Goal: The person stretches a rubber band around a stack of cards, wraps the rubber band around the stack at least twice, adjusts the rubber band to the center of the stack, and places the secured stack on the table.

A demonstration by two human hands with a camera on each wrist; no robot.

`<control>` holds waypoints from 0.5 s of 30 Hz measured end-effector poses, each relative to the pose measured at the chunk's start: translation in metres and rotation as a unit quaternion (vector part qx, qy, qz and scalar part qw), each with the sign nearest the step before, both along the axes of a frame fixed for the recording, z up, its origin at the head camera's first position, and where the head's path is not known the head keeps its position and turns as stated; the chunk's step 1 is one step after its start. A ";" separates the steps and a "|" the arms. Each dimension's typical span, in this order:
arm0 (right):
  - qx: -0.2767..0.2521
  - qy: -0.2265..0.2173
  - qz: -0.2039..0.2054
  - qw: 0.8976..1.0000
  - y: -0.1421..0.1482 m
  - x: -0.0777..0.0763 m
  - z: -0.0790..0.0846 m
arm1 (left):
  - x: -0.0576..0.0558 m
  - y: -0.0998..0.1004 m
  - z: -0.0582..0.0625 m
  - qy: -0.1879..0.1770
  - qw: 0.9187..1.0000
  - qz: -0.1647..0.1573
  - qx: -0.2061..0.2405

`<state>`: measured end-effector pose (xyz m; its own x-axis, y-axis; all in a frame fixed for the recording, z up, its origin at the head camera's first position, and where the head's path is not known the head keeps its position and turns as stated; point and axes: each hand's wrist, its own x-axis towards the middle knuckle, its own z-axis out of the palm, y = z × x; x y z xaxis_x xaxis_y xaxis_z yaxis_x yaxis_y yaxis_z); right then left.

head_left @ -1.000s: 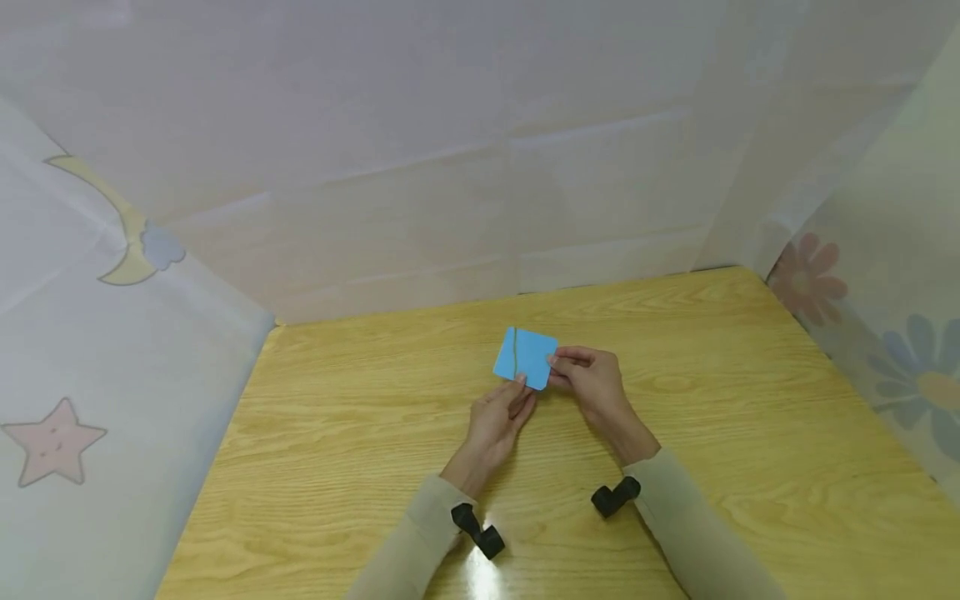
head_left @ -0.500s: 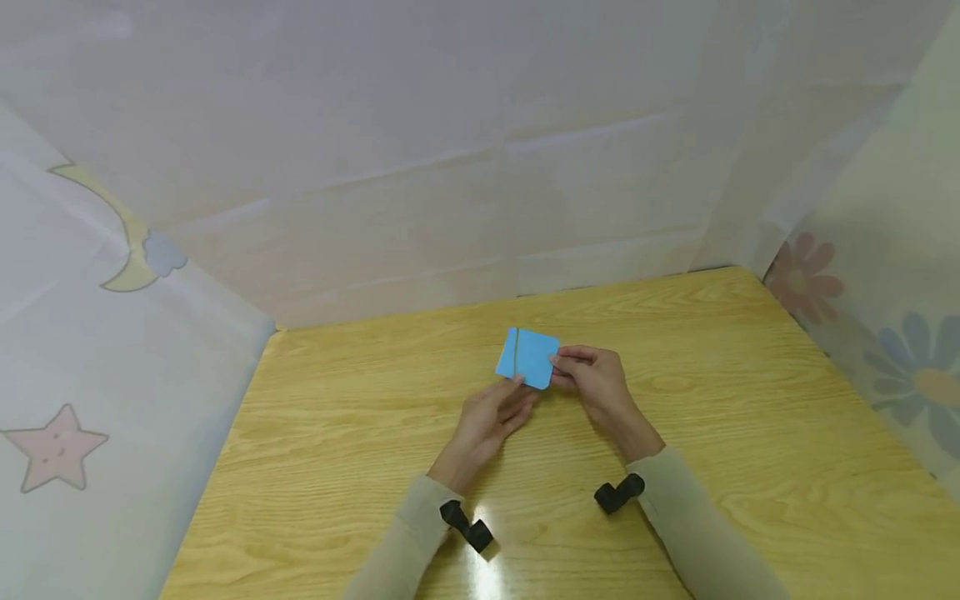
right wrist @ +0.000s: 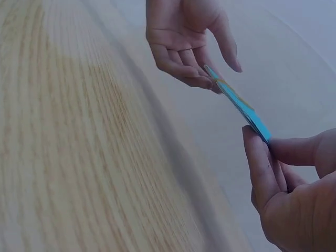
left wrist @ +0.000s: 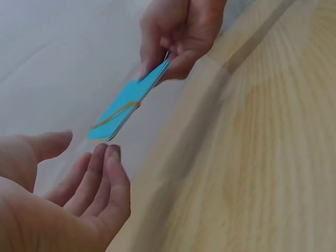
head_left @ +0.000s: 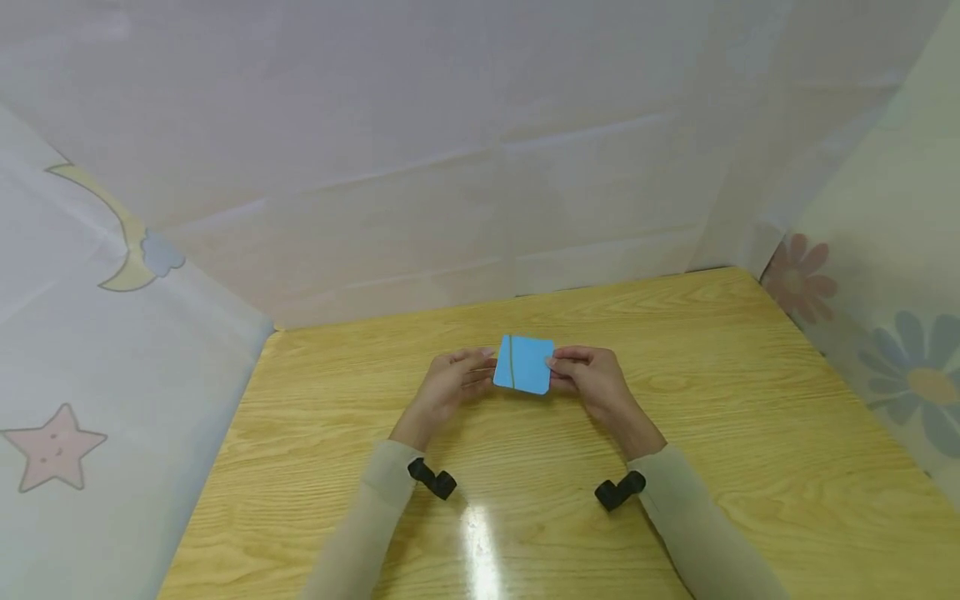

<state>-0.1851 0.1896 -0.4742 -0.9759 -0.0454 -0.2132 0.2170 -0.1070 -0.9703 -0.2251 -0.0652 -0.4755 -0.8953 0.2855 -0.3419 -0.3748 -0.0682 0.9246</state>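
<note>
A thin stack of blue cards (head_left: 532,367) with rounded corners is held up over the wooden table. Around it, close to its left edge, runs a tan rubber band (head_left: 512,363), which slants across the top card (left wrist: 116,108) in the left wrist view. My right hand (head_left: 597,382) pinches the stack's right edge, thumb on top and fingers beneath. My left hand (head_left: 444,385) is at the opposite edge, its thumb and fingers spread apart and its fingertips right by the banded end. Seen from the right wrist, the stack's layered edge (right wrist: 241,107) shows.
The wood-grain table (head_left: 315,467) extends around both forearms. Pale printed cloth (head_left: 390,208) walls off its back and both sides. Each sleeve cuff carries a small black wrist camera (head_left: 432,479).
My left hand has let go of the stack's near edge and moved left, its fingers spreading at the left edge. The stack has turned slightly; the right hand keeps its pinch.
</note>
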 end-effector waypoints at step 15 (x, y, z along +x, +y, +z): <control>0.011 -0.002 0.021 1.000 -0.003 0.000 -0.003 | -0.035 -0.012 0.015 0.010 0.988 -0.146 -0.057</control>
